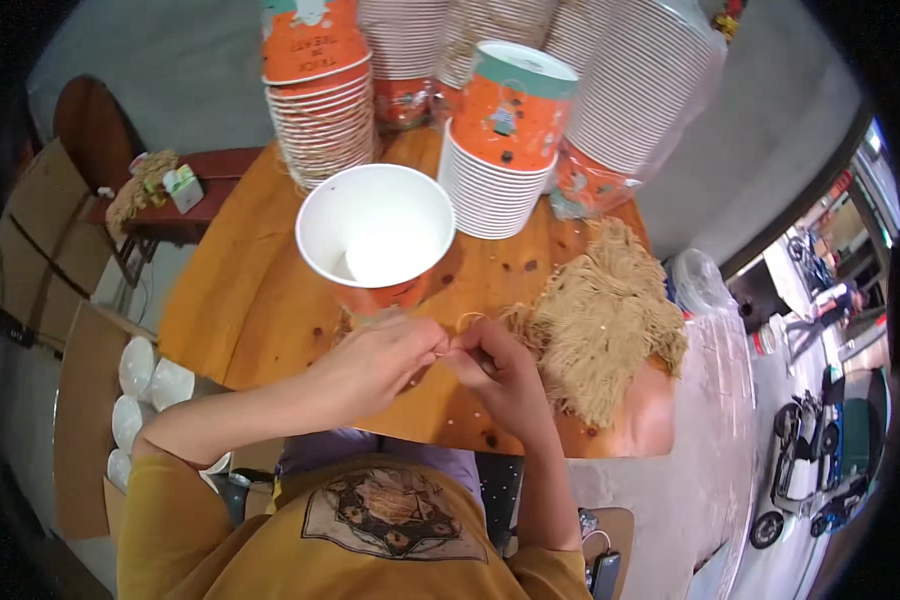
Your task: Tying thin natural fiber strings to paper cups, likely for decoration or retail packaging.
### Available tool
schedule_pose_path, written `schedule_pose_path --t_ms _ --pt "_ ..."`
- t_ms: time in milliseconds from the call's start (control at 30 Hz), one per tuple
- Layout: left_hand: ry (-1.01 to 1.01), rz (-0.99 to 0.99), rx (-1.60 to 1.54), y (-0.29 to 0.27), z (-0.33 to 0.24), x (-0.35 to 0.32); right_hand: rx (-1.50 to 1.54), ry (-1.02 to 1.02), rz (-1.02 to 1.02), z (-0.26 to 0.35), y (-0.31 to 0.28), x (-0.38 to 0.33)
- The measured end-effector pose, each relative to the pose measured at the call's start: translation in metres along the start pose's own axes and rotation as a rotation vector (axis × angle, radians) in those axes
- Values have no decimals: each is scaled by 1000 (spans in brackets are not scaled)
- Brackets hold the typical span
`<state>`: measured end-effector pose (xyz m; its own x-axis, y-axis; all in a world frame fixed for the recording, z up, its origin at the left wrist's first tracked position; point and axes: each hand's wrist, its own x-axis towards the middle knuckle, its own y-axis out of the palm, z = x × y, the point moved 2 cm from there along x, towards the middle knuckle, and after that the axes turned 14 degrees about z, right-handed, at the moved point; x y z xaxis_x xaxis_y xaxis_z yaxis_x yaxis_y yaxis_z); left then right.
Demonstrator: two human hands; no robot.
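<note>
On the bucket's (375, 230) near side, the left hand (385, 355) and right hand (497, 365), both nearly closed, pinched a thin cord (445, 353); it looked light, limp, best held near its ends

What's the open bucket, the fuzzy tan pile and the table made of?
Open bucket: probably coated paperboard, given its rolled rim and smooth white inside. Tan pile: matte fibre, perhaps jute, with loose threads. Table: glossy wood, likely varnished, showing knots.
</note>
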<state>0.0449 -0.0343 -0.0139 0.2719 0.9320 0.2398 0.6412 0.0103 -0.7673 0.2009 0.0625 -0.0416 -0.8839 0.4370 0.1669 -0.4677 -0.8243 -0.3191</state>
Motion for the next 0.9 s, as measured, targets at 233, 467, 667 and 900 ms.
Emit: schedule_pose_path --t_ms 233,467,667,900 --pt "-45 -52 -12 -7 7 -13 -21 49 -63 -5 19 10" --pt "68 -171 310 -37 0 -3 162 12 -342 -15 22 27" --pt "-171 -126 320 -51 19 20 92 -114 -462 -35 31 45" --pt "-255 -25 184 -52 22 24 48 -19 -522 -19 33 55"
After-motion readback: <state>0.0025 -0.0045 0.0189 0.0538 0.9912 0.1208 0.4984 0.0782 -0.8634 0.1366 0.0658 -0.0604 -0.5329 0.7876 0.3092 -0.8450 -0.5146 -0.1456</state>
